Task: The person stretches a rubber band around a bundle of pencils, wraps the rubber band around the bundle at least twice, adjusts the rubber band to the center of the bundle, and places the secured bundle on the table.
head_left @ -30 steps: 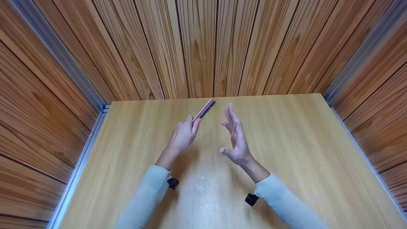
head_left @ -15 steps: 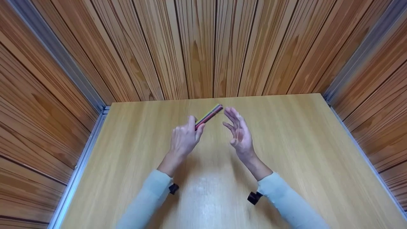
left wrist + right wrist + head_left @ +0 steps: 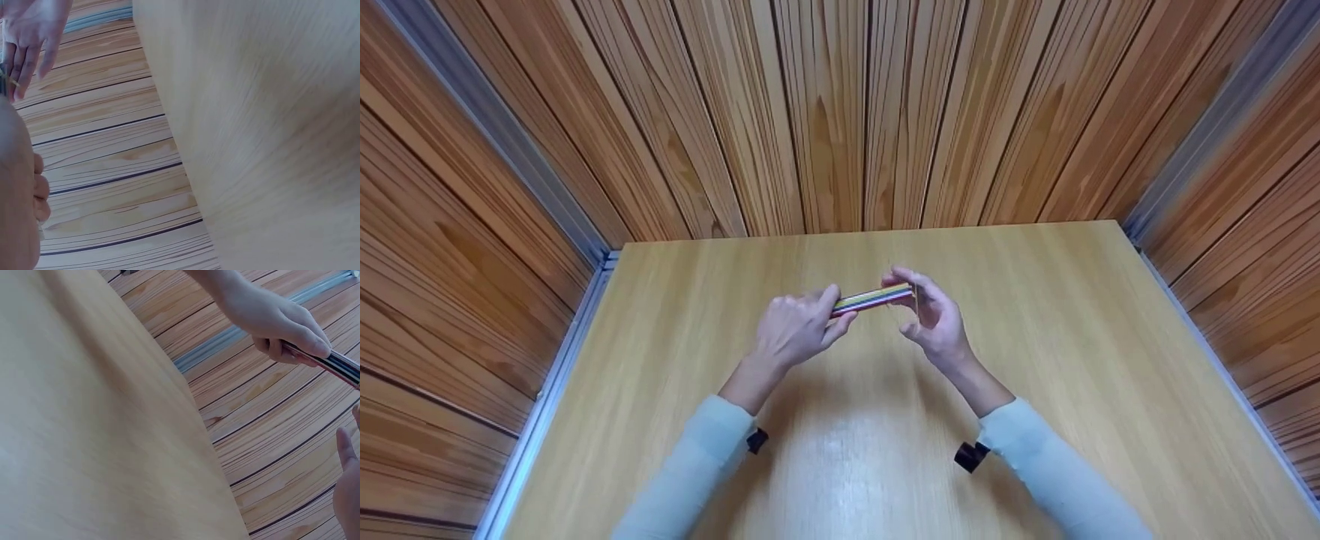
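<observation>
Pencils [image 3: 872, 298], a coloured bundle, pinched at one end by left hand [image 3: 795, 328]; right hand [image 3: 934, 319] curls fingers round the far end, held above table [image 3: 1072, 337]. Keep bundle level and squeezed tight so none slide out.

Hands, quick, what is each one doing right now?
Left hand: grips one end of the bundle of coloured sticks.
Right hand: fingers curled round the bundle's other end.
</observation>
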{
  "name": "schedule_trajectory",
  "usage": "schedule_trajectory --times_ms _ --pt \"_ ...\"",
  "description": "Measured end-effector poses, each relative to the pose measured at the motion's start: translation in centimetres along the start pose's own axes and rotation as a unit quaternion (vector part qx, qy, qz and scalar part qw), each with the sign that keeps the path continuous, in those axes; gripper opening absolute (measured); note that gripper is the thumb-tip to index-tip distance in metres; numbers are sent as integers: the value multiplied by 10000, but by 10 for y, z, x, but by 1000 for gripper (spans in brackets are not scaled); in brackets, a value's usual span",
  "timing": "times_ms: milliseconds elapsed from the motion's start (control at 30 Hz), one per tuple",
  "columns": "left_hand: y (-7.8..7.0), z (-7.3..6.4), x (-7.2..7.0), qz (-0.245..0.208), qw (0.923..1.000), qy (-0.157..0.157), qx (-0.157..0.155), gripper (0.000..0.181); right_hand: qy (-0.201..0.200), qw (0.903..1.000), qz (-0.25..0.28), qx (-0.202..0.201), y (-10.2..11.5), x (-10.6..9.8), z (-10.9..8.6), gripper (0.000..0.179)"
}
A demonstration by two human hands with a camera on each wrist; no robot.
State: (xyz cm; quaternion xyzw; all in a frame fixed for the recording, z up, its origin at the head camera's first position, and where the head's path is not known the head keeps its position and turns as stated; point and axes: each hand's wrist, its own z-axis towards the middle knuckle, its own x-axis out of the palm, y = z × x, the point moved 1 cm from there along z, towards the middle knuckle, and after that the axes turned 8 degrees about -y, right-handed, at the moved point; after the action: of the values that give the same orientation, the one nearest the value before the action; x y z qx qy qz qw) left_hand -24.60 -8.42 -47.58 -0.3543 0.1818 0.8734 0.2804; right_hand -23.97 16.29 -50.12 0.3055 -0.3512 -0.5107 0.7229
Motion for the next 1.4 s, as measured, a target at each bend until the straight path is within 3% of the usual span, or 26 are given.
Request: schedule_trajectory --times_ms 100,233,400,667,767,867,967,1167,1233,1400 --pt "1 1 -2 176 9991 328 182 39 173 9994 -295 -7 0 -2 0 105" --pt "0 1 -2 191 9963 744 393 37 363 9973 -621 -110 0 -4 0 93" --pt "-5 1 1 242 9932 970 597 37 493 9946 -909 -114 0 -5 3 77" --pt "-8 0 7 -211 9844 1685 467 37 358 9930 -1126 68 2 -2 4 46" --pt "-8 1 7 -410 9803 1905 323 37 265 9948 -978 29 3 1 4 36" --pt "-9 2 7 -534 9767 2066 213 38 170 9968 -764 -152 4 4 4 26" --pt "-9 1 8 -537 9738 2205 170 39 166 9960 -653 -591 6 8 6 17" --pt "-13 -6 17 -794 9653 2482 203 40 476 9842 -677 -1565 13 12 18 25" --pt "-14 -8 19 -950 9616 2569 174 40 540 9826 -615 -1665 16 12 22 28" --pt "-13 -10 22 -1034 9589 2644 23 39 654 9859 -405 -1488 21 11 23 22"
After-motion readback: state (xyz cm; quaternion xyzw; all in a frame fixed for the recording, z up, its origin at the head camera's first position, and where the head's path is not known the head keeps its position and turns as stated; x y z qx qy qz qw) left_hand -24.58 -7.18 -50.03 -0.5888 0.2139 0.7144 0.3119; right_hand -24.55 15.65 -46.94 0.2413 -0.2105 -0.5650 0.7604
